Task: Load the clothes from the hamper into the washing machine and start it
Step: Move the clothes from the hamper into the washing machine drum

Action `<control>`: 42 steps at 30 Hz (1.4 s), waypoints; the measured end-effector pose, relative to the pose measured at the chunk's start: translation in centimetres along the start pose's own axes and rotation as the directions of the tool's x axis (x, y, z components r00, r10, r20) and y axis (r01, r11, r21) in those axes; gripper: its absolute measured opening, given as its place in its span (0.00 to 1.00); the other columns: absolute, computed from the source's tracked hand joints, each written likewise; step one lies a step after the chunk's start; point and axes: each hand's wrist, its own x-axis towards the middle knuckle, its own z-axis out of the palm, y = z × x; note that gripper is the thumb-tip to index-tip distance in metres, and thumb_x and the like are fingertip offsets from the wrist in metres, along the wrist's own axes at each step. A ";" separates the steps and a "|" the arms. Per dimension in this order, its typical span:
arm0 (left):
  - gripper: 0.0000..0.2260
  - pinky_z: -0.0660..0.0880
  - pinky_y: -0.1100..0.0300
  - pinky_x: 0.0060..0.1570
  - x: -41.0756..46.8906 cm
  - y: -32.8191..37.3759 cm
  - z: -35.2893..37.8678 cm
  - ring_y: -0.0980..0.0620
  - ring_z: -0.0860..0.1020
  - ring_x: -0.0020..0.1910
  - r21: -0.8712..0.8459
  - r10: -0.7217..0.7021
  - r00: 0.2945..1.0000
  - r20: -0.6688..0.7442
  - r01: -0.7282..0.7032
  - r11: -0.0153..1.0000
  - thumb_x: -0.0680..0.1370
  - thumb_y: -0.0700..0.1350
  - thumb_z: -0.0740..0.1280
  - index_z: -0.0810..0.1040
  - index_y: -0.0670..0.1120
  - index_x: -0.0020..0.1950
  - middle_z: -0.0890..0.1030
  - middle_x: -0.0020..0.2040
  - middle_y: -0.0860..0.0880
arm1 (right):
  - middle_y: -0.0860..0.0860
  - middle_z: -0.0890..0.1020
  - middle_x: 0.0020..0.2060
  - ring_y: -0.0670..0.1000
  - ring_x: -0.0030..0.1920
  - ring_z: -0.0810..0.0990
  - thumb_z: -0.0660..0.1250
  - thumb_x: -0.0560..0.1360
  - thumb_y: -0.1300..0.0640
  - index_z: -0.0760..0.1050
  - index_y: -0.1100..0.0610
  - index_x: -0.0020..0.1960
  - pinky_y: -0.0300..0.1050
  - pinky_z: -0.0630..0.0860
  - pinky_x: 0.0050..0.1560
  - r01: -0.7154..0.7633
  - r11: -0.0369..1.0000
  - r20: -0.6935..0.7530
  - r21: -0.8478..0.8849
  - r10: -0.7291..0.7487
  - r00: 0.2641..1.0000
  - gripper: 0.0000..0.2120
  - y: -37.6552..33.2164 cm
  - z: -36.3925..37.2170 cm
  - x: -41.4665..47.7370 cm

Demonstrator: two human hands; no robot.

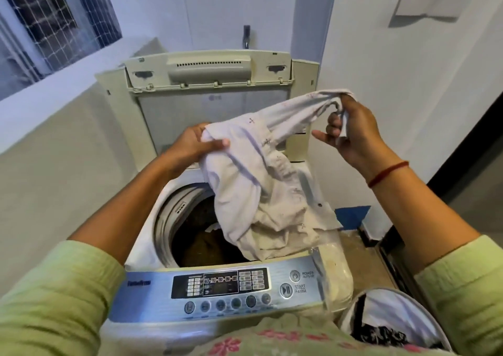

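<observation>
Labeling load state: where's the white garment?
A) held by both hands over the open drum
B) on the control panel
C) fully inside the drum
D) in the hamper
A: left hand and right hand both grip the white garment, which hangs over the open drum.

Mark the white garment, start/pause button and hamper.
white garment [261, 181]: head view, middle of the hanging fabric.
start/pause button [286, 290]: head view, button face.
hamper [394, 317]: head view, white inner wall.
</observation>
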 end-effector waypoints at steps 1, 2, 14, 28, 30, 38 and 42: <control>0.27 0.78 0.65 0.41 0.0 0.0 -0.2 0.58 0.81 0.41 0.078 -0.020 0.998 0.054 0.015 0.997 0.58 0.56 0.75 0.78 0.47 0.52 0.83 0.43 0.54 | 0.46 0.67 0.20 0.45 0.21 0.64 0.55 0.79 0.52 0.70 0.52 0.41 0.47 0.80 0.40 -0.012 1.000 -0.022 0.021 0.013 1.000 0.10 -0.1 0.0 0.1; 0.30 0.78 0.63 0.47 0.1 -0.3 -0.4 0.56 0.81 0.45 0.165 -0.055 0.993 0.107 0.037 0.986 0.56 0.57 0.76 0.77 0.46 0.55 0.83 0.47 0.52 | 0.45 0.66 0.20 0.45 0.21 0.63 0.55 0.79 0.53 0.69 0.52 0.40 0.46 0.79 0.40 -0.016 1.000 -0.033 0.019 0.017 0.999 0.10 -0.1 0.1 0.3; 0.15 0.82 0.55 0.41 -0.7 -1.2 0.1 0.47 0.84 0.46 -0.625 -0.235 0.917 0.322 0.392 0.675 0.66 0.51 0.71 0.85 0.44 0.47 0.85 0.48 0.44 | 0.53 0.77 0.55 0.53 0.53 0.78 0.77 0.61 0.47 0.67 0.49 0.64 0.50 0.77 0.55 -0.237 0.887 0.455 -0.397 0.414 0.788 0.35 7.3 -3.4 -0.6; 0.20 0.82 0.53 0.45 -0.8 -0.1 -2.5 0.51 0.84 0.47 -0.623 -0.226 0.974 0.011 0.183 0.760 0.79 0.58 0.54 0.75 0.47 0.61 0.82 0.53 0.47 | 0.54 0.83 0.50 0.50 0.48 0.83 0.57 0.78 0.65 0.73 0.63 0.62 0.43 0.79 0.53 -0.296 0.937 0.345 0.189 0.219 0.913 0.14 12.5 1.9 -0.8; 0.19 0.82 0.58 0.35 -1.0 -0.9 -2.9 0.54 0.84 0.37 -0.440 -0.307 0.941 -0.140 0.218 0.871 0.81 0.60 0.51 0.76 0.49 0.55 0.84 0.42 0.48 | 0.49 0.85 0.43 0.46 0.44 0.84 0.56 0.79 0.63 0.75 0.60 0.56 0.38 0.80 0.49 -0.214 0.970 0.325 0.117 0.167 0.931 0.11 10.4 2.0 -0.2; 0.20 0.78 0.62 0.37 -2.3 -1.4 -4.2 0.57 0.81 0.33 -0.817 -0.131 0.991 0.013 0.086 0.570 0.78 0.52 0.53 0.83 0.47 0.43 0.83 0.33 0.53 | 0.53 0.81 0.54 0.49 0.54 0.80 0.53 0.79 0.65 0.75 0.56 0.57 0.43 0.76 0.58 -0.085 0.985 0.387 0.150 0.021 0.922 0.14 6.6 3.8 -0.5; 0.18 0.77 0.57 0.51 -1.9 -2.5 -3.9 0.52 0.82 0.49 -0.804 -0.258 0.951 -0.170 0.018 0.595 0.78 0.55 0.56 0.81 0.47 0.53 0.86 0.45 0.50 | 0.52 0.82 0.44 0.50 0.46 0.80 0.55 0.76 0.67 0.79 0.56 0.47 0.43 0.75 0.54 -0.029 0.984 0.274 0.176 -0.020 0.961 0.14 4.4 3.5 -0.2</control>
